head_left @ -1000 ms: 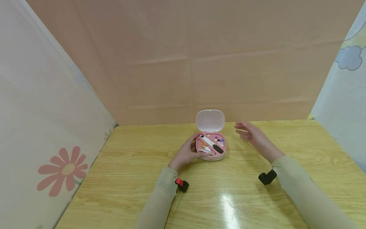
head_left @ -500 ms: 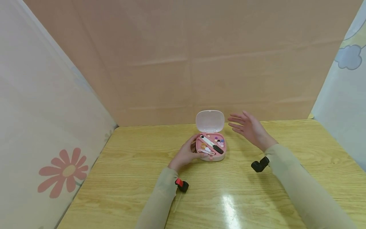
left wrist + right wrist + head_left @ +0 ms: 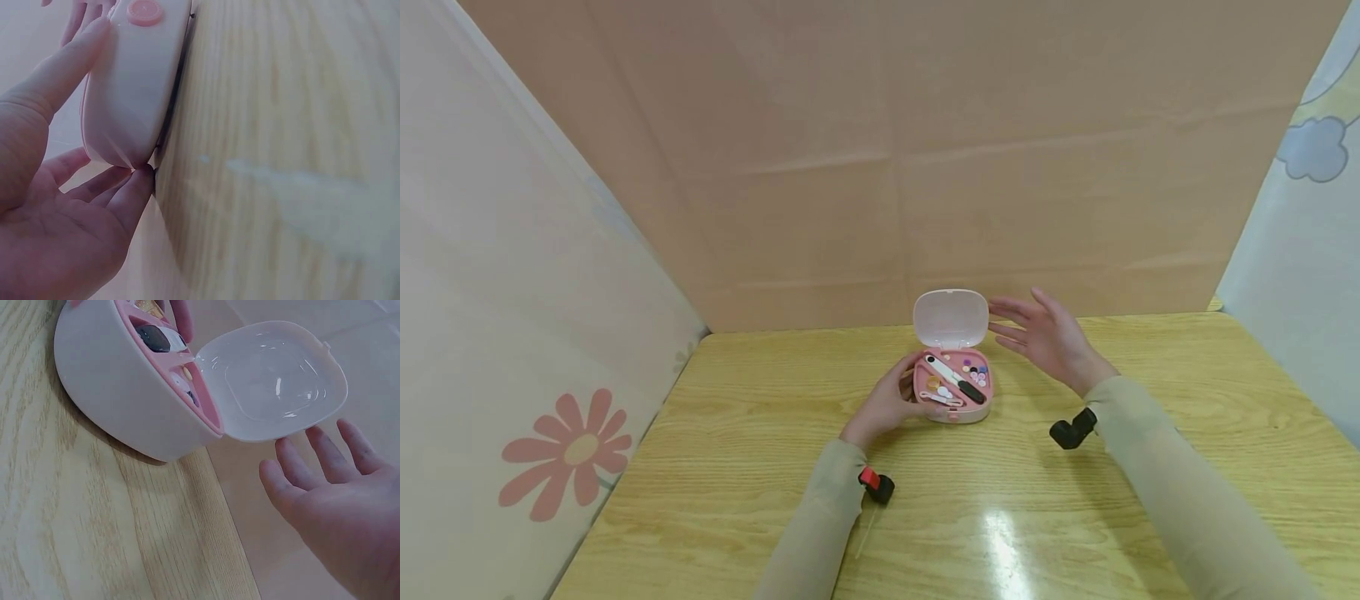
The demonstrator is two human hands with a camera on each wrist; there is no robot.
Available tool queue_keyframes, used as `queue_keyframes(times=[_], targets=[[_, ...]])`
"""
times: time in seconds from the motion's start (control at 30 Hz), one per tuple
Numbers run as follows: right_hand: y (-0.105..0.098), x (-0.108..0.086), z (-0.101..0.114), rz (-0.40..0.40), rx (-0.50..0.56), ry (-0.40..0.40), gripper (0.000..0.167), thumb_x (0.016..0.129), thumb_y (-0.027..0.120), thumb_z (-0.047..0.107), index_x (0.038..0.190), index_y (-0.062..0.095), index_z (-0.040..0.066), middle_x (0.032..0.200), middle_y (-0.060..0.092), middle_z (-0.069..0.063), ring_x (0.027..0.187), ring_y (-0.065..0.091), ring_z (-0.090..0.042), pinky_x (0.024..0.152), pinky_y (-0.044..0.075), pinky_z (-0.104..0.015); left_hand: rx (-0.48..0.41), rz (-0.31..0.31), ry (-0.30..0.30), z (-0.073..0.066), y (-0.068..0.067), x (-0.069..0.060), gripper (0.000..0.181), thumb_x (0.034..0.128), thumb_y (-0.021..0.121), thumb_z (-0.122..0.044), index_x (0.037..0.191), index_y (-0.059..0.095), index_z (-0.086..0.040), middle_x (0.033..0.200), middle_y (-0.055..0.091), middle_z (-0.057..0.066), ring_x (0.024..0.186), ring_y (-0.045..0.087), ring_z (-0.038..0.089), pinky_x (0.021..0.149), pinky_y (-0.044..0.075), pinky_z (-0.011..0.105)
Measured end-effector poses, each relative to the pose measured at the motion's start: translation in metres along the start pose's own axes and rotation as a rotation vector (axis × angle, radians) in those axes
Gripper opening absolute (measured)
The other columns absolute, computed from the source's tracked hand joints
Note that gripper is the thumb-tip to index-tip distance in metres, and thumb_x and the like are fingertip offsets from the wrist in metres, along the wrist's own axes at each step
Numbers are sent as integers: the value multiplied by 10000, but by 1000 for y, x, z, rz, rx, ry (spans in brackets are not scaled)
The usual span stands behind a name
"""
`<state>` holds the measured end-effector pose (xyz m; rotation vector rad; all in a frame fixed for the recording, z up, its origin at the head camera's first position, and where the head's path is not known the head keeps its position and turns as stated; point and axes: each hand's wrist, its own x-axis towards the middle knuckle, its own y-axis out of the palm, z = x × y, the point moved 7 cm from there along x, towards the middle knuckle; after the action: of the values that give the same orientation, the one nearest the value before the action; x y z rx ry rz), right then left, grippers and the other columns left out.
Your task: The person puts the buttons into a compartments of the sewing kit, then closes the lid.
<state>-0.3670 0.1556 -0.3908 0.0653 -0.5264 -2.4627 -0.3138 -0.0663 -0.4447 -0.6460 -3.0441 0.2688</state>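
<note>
A small white sewing box (image 3: 970,414) with a pink inner tray stands on the table, its clear lid (image 3: 951,318) raised at the back. My left hand (image 3: 883,410) holds the box's left side, thumb at the front and fingers round the side, as the left wrist view of the box (image 3: 131,87) shows. In the tray lie a white tool with a black end (image 3: 972,392), several small buttons (image 3: 978,375) and a looped pale band (image 3: 942,399). My right hand (image 3: 1051,340) has its fingers extended at the lid's right edge; fingertips (image 3: 315,432) are at the lid rim, contact uncertain.
The wooden table (image 3: 760,450) runs back to a tan sheet (image 3: 820,208) close behind the box. Patterned white sheets stand at both sides, one with a pink flower (image 3: 568,450).
My right hand has moved left and its fingers have reached the lid's right edge. The left hand and the box have stayed in place.
</note>
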Motion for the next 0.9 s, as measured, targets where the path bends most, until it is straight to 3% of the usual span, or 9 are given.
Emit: queue_keyframes(times=[0.23, 0.37, 0.63, 0.9], targets=[[7, -2, 0, 23, 19, 13, 738, 1016, 144, 538, 1513, 101, -6, 1558, 131, -159, 1408, 80, -422, 1131, 53, -530, 38, -7, -23, 2, 0, 1, 954, 725, 844, -103, 1502, 297, -187, 1425, 434, -9, 1273, 445, 141, 1008, 400, 286], [9, -5, 1, 48, 29, 7, 742, 1012, 120, 544, 1514, 91, -2, 1554, 141, -141, 1408, 64, -423, 1132, 49, -526, 42, -6, -23, 2, 0, 2, 960, 717, 850, -117, 1498, 301, -212, 1401, 454, -36, 1258, 457, 122, 1002, 406, 285], [9, -13, -5, 60, 53, 27, 756, 1007, 123, 562, 1505, 148, -6, 1560, 125, -154, 1410, 90, -376, 1136, 104, -507, 41, -8, -39, 7, -2, 3, 996, 706, 865, -160, 1497, 260, -160, 1447, 395, -13, 1301, 412, 139, 1033, 372, 295], [13, -23, -11, 152, 26, 7, 718, 1028, 49, 486, 1489, 160, -54, 1538, 153, -219, 1395, 192, -325, 1136, 114, -500, 36, -8, -42, 9, -2, 4, 1002, 705, 864, -165, 1499, 253, -189, 1447, 374, -38, 1295, 414, 134, 1015, 391, 290]])
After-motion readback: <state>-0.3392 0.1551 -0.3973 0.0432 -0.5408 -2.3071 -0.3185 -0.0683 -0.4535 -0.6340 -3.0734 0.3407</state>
